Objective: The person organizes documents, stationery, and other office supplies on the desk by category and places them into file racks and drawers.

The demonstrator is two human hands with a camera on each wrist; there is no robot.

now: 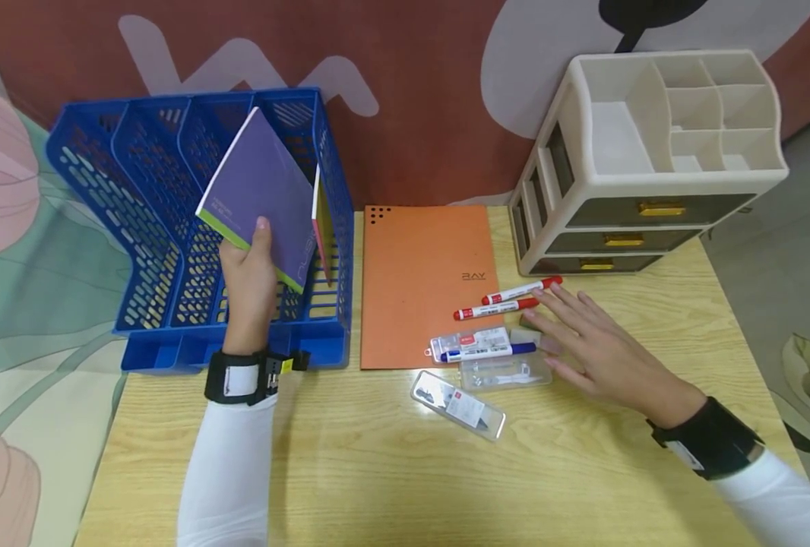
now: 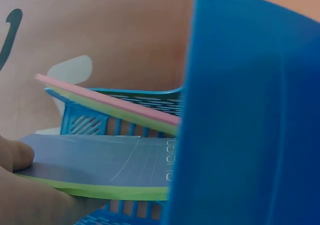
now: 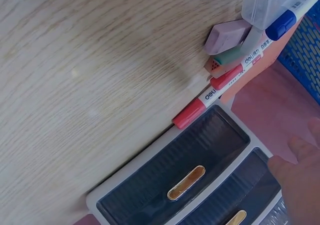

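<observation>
- Left hand (image 1: 249,285): grips the purple notebook (image 1: 261,190) by its near edge, thumb laid flat on the cover; fingers go behind it, mostly hidden in the head view.
- Purple notebook: over the right part of the blue file rack (image 1: 323,346), tilted, green edge toward the person. Which compartment its far end lies in, or whether it touches a divider: cannot tell.
- Grip, judged: thumb on one face and fingers on the other should keep the thin stack from fanning; holding the near edge leaves the far end free among the dividers.
- Pink-and-yellow notebook (image 1: 322,228): leans in the rack's rightmost compartment, probably because the slot is much wider than the notebook is thick.
- Right hand (image 1: 599,346): fingers extended and spread, holding nothing; near two red markers (image 1: 521,290) and an eraser (image 3: 227,36). Right wrist view shows the fingers apart from these, so I read the hand as raised.
- Orange folder (image 1: 419,273): flat on the worktop (image 1: 378,486), between rack and drawer unit (image 1: 692,181); the markers partly overlap it.
- Blue marker (image 1: 487,352): rests across clear cases; one further case (image 1: 458,406) lies nearer the person. Small items grouped, presumably to keep them within easy reach.
</observation>
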